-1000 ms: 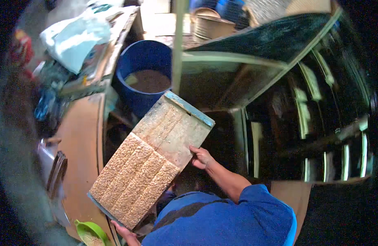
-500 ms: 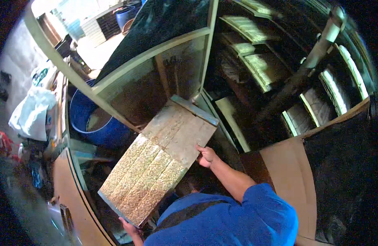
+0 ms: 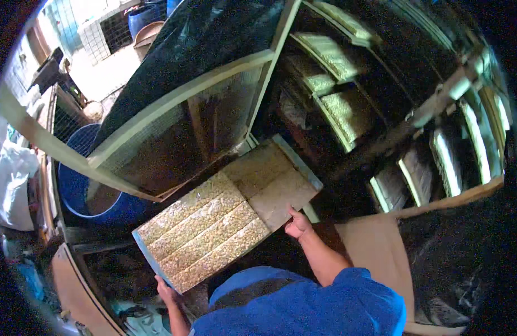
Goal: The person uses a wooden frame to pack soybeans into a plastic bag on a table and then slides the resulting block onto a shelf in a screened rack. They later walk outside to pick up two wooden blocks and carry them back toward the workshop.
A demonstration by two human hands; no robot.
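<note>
No text, label, brand, number or sign can be read on any surface, at left or right, in the near or the far part of the scene

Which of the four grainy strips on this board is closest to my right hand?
The strip along the edge of the board nearest your blue shirt, its right end closest to your right hand; the other three lie farther across, toward the mesh panel.

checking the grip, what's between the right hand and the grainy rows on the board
Head view: a bare stretch of board lies between the right hand and the grainy rows.
</note>
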